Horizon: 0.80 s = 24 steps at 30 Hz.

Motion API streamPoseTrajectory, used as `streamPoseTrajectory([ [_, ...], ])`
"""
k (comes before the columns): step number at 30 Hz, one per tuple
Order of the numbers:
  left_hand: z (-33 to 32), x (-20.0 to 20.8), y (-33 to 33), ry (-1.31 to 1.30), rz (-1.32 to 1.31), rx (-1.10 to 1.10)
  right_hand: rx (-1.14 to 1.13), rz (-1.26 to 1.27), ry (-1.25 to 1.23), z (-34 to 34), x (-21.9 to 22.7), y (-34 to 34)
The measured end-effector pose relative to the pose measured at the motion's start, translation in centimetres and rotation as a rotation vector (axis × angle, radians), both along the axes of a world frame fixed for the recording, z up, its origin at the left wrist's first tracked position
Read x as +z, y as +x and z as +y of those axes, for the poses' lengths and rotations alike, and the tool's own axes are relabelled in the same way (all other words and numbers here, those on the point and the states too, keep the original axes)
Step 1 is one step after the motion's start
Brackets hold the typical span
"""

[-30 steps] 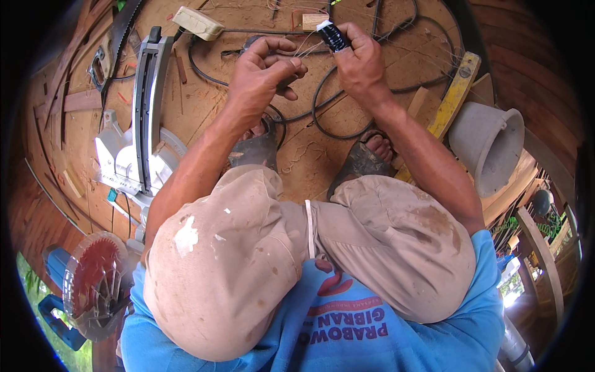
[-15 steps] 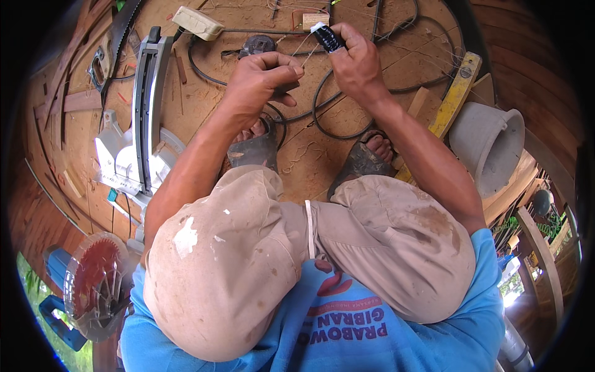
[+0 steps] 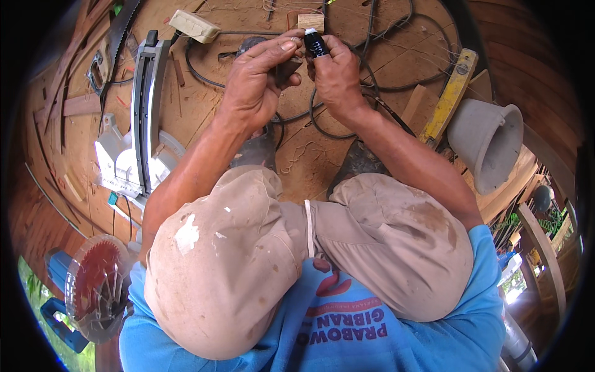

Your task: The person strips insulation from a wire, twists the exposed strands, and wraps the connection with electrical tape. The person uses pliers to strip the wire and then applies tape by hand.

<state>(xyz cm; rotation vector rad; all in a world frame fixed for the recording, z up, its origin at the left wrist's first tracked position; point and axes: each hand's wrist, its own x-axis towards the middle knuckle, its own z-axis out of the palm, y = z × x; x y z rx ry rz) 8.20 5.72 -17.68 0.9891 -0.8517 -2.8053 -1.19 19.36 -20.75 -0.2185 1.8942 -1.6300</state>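
Note:
My right hand is wrapped round a small black bottle with a white tip, which points up and away from me. Close beside that tip are the fingertips of my left hand, thumb pressed toward the index finger. A dark patch shows under the left fingers; whether it is a held piece or shadow, I cannot tell. Both hands are above the sawdust-covered board floor, beyond my knees. Just past the bottle lies a small wood block.
On the left stand a mitre saw, a handsaw and a circular saw with a red blade. A pale power strip and black cables lie ahead. To the right are a yellow spirit level and a tipped grey bucket.
My hands have come together. The right hand moved left and slightly nearer with the bottle, now more upright; the left rose toward its tip. Thin strands seen between them earlier are hard to see now.

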Motion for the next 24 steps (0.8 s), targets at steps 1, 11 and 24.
streamPoseTrajectory([
  [1,0.0,0.0,-0.1,-0.002,-0.012,0.010,0.000,-0.027,0.016,0.0,0.1,0.1],
  [11,0.2,0.4,-0.6,-0.038,-0.042,0.051,-0.013,-0.079,0.001,-0.1,0.3,1.2],
  [24,0.7,-1.2,-0.2,-0.655,-0.110,-0.102,0.081,0.049,-0.013,0.6,1.0,0.4],
])
